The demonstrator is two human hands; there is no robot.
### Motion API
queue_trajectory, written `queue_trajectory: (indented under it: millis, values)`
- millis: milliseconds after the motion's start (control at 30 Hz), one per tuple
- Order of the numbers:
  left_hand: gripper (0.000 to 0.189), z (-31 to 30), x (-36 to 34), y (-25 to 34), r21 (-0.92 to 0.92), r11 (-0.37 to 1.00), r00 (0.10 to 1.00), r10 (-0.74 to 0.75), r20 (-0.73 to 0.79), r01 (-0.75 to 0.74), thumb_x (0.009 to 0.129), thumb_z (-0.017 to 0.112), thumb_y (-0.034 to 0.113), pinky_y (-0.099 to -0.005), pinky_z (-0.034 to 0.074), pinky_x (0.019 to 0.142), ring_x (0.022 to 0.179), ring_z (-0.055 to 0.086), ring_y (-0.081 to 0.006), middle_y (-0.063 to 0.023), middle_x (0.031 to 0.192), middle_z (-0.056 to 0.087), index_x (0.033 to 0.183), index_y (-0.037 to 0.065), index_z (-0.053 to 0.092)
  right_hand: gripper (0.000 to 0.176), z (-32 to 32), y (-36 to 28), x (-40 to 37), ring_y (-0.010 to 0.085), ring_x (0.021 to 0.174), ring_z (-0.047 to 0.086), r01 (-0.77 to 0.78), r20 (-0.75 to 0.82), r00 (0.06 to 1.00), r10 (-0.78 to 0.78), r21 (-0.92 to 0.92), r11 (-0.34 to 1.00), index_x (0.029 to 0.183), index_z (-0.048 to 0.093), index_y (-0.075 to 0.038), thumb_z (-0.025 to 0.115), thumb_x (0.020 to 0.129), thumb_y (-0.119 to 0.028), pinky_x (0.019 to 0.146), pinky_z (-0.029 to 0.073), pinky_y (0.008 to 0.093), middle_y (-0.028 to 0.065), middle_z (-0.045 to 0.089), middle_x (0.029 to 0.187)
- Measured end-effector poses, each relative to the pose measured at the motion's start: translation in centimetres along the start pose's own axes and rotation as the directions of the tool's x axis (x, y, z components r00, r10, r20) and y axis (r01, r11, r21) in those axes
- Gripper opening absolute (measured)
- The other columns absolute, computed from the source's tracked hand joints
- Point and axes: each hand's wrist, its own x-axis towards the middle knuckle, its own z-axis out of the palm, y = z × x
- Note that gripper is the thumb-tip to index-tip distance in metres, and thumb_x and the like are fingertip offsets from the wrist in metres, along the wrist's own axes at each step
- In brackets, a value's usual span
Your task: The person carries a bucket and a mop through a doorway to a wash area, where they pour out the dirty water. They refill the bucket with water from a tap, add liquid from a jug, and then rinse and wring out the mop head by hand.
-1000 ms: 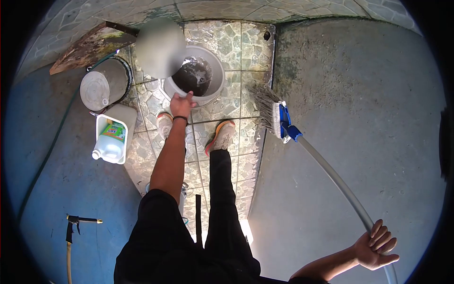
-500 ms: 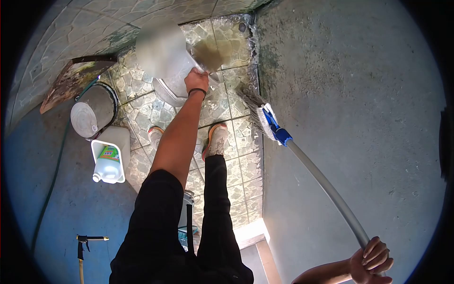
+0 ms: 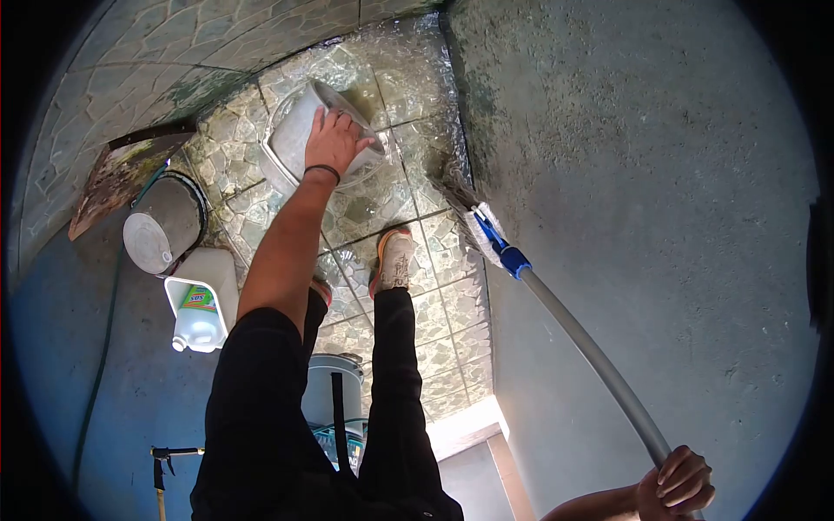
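My left hand (image 3: 334,143) lies on the side of a grey plastic tub (image 3: 294,130), its fingers spread over the wall. The tub is tipped over on the wet tiles, its opening turned to the upper right. At the lower right, my right hand (image 3: 679,486) is wrapped round the grey pole of a mop (image 3: 599,360). The mop's blue-and-white head (image 3: 488,233) is at the base of the grey wall, with its grey strands against the floor edge.
To the left stand a lidded bucket (image 3: 169,217) and a white container (image 3: 228,269) holding a detergent bottle (image 3: 200,321). A hose spray gun (image 3: 163,460) is at the lower left. Behind my legs is a grey bucket (image 3: 334,373). A worn board (image 3: 122,182) leans by the tiled wall.
My left hand has gone from gripping the tub's rim to lying spread on its side. Water has spread over the corner tiles. My left foot has shifted back; the mop stays nearly in place.
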Motion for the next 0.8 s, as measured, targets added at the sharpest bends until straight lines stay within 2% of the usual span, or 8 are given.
queue_trajectory:
  millis: [33, 133, 167, 200, 267, 300, 433, 800]
  values:
    - [0.047, 1.6, 0.7, -0.8, 0.002, 0.996, 0.995, 0.084, -0.062, -0.084, 0.092, 0.043, 0.046, -0.0363, 0.032, 0.099, 0.109, 0.050, -0.0188, -0.0048, 0.102, 0.064, 0.084, 0.008, 0.070, 0.061, -0.1, 0.1, -0.3, 0.0107, 0.049, 0.034, -0.006, -0.023, 1.000, 0.005, -0.001, 1.000, 0.063, 0.043, -0.018, 0.023, 0.091, -0.068, 0.050, 0.034, 0.0288, -0.0041, 0.035, 0.053]
    - [0.051, 2.6, 1.8, -1.3, -0.003, 0.998, 0.995, 0.066, 0.079, -0.066, 0.094, 0.039, 0.042, -0.0346, 0.033, 0.097, 0.099, 0.056, -0.0190, -0.0071, 0.082, 0.068, 0.071, 0.009, 0.070, 0.061, 0.7, 1.0, -0.4, 0.0111, 0.050, 0.035, 0.009, -0.111, 0.994, -0.010, -0.011, 1.000, 0.064, 0.044, -0.018, 0.024, 0.091, -0.068, 0.050, 0.035, 0.0296, -0.0037, 0.036, 0.053]
    - [0.050, 2.0, 1.8, -1.5, 0.044, 0.994, 0.990, 0.108, -0.088, -0.104, 0.094, 0.038, 0.037, -0.0345, 0.035, 0.094, 0.083, 0.062, -0.0221, -0.0093, 0.071, 0.067, 0.066, 0.010, 0.070, 0.060, 1.8, 1.7, -0.1, 0.0113, 0.050, 0.035, 0.031, -0.159, 0.987, -0.034, -0.022, 0.999, 0.064, 0.043, -0.018, 0.024, 0.091, -0.068, 0.050, 0.035, 0.0300, -0.0038, 0.035, 0.053]
    - [0.050, 1.6, 2.1, -1.2, 0.028, 0.997, 0.997, 0.077, 0.014, -0.077, 0.094, 0.037, 0.036, -0.0349, 0.036, 0.094, 0.082, 0.062, -0.0226, -0.0100, 0.073, 0.068, 0.066, 0.011, 0.070, 0.060, 2.4, 2.3, 0.1, 0.0114, 0.050, 0.034, 0.051, -0.208, 0.977, -0.057, -0.034, 0.998, 0.063, 0.042, -0.018, 0.024, 0.091, -0.068, 0.051, 0.034, 0.0303, -0.0039, 0.034, 0.053]
    - [0.050, -1.2, 2.8, -0.3, 0.010, 1.000, 0.975, 0.018, 0.223, -0.021, 0.094, 0.037, 0.036, -0.0357, 0.037, 0.093, 0.078, 0.064, -0.0237, -0.0113, 0.077, 0.068, 0.067, 0.011, 0.070, 0.059, 2.3, 2.6, 0.2, 0.0116, 0.050, 0.032, 0.051, -0.206, 0.977, -0.057, -0.036, 0.998, 0.063, 0.040, -0.018, 0.024, 0.091, -0.068, 0.051, 0.032, 0.0305, -0.0043, 0.032, 0.054]
    - [0.041, -3.4, 3.0, 0.4, 0.010, 1.000, 0.932, 0.013, 0.362, -0.018, 0.092, 0.039, 0.030, -0.0364, 0.038, 0.093, 0.079, 0.066, -0.0244, -0.0111, 0.086, 0.069, 0.076, 0.012, 0.072, 0.059, 2.2, 2.4, 0.1, 0.0117, 0.050, 0.031, 0.049, -0.203, 0.978, -0.056, -0.037, 0.998, 0.063, 0.039, -0.018, 0.024, 0.091, -0.068, 0.051, 0.031, 0.0305, -0.0045, 0.031, 0.054]
    - [0.030, -3.4, 3.3, 0.8, 0.056, 0.996, 0.922, 0.037, 0.386, -0.063, 0.084, 0.043, 0.022, -0.0357, 0.038, 0.096, 0.091, 0.066, -0.0224, -0.0112, 0.094, 0.069, 0.089, 0.012, 0.071, 0.058, 2.1, 2.2, 0.3, 0.0119, 0.051, 0.029, 0.056, -0.205, 0.977, -0.061, -0.030, 0.998, 0.063, 0.036, -0.019, 0.024, 0.092, -0.068, 0.052, 0.029, 0.0302, -0.0047, 0.028, 0.055]
    - [0.035, -5.3, 3.9, 1.7, -0.099, 0.994, 0.840, 0.025, 0.542, 0.035, 0.084, 0.044, 0.024, -0.0388, 0.048, 0.088, 0.103, 0.062, -0.0273, -0.0151, 0.109, 0.065, 0.101, 0.006, 0.069, 0.059, 3.8, 0.9, 0.5, 0.0119, 0.052, 0.029, 0.076, -0.159, 0.984, -0.079, -0.028, 0.997, 0.065, 0.039, -0.018, 0.022, 0.092, -0.067, 0.052, 0.029, 0.0301, -0.0047, 0.029, 0.057]
